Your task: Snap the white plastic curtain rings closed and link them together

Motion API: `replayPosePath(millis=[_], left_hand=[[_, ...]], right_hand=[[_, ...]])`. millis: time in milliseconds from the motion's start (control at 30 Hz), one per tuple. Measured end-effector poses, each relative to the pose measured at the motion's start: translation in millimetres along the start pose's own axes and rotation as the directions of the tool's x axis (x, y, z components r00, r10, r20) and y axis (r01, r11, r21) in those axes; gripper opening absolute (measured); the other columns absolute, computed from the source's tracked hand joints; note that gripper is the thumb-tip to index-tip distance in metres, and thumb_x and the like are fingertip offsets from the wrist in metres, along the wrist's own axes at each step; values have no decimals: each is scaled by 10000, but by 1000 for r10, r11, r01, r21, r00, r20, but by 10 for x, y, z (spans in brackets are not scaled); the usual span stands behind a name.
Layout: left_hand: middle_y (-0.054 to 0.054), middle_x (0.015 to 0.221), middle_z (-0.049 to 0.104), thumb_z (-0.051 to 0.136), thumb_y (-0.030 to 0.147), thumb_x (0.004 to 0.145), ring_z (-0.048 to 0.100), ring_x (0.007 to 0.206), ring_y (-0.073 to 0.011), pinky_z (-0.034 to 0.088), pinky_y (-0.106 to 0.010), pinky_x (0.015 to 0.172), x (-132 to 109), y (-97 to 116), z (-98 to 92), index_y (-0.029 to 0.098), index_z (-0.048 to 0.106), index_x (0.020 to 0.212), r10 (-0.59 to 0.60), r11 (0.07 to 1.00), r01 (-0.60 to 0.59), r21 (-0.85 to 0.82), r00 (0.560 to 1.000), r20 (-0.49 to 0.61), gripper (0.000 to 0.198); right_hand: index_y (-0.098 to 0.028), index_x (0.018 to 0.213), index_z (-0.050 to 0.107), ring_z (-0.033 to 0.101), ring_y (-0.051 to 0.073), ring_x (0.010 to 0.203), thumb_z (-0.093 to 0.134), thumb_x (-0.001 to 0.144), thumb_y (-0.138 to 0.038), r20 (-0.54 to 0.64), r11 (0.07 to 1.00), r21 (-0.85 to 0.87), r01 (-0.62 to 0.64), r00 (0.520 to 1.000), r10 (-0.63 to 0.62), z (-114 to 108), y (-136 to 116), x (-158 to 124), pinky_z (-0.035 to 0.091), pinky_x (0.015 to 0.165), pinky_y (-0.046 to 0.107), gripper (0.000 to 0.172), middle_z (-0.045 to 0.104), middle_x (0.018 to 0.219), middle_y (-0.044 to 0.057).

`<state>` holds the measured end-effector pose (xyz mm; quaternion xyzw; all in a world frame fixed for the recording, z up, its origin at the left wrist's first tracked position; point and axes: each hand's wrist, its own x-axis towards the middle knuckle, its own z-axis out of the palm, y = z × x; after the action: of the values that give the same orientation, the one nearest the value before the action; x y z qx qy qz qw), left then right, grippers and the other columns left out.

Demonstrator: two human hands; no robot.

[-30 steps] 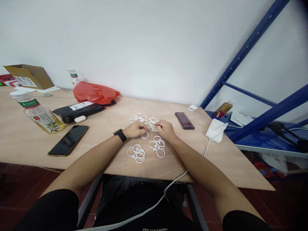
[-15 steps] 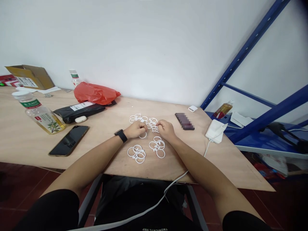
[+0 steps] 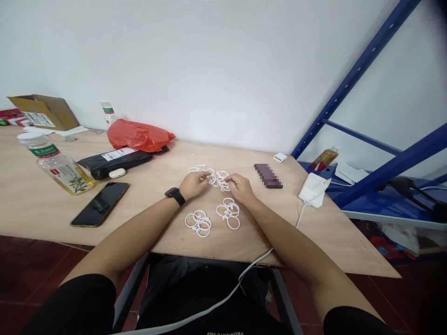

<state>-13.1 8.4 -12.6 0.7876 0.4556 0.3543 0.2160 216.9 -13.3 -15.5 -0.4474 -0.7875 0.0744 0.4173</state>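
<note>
Our left hand [image 3: 195,185] has moved slightly forward and its fingers have straightened; the single loop that showed below its fingertips a moment ago no longer shows there. It is now partly open, thumb and forefinger reaching to the rear group of white plastic rings [image 3: 223,182], though we cannot tell whether they grip one. Our right hand [image 3: 240,188] stays about where it was, at the other edge of that group, fingers curled and thumb near forefinger; whether a ring is pinched between them we cannot make out. The change brings both sets of fingertips to the same group, so we judge that the handling is centred there, between the hands. Nearer us on the wooden table [image 3: 258,232], the front-left ring bunch [image 3: 196,227] and the front-right ring bunch [image 3: 228,214] lie as before, apart from each other and untouched by either hand.
</note>
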Motion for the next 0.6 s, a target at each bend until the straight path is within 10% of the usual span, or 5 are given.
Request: replayPosePath(millis=[267, 600], left_hand=[[-94, 1245, 652, 574, 348, 906, 635, 1026, -201, 499, -300, 883, -37, 79, -12, 169, 652, 1209, 172, 983, -168, 69, 984, -54, 359], [-52, 870, 725, 533, 388, 956, 634, 789, -160, 442, -267, 749, -78, 205, -12, 180, 735, 957, 292, 951, -300, 70, 951, 101, 290]], right_hand=[[-219, 924, 720, 680, 177, 894, 463, 828, -73, 0, 994, 83, 66, 998, -66, 10, -83, 9, 528, 851, 314, 311, 729, 923, 38], [-231, 1055, 685, 669, 182, 918, 588, 867, -184, -14, 969, 191, 155, 988, -155, 23, -216, -35, 539, 822, 319, 217, 719, 989, 51]])
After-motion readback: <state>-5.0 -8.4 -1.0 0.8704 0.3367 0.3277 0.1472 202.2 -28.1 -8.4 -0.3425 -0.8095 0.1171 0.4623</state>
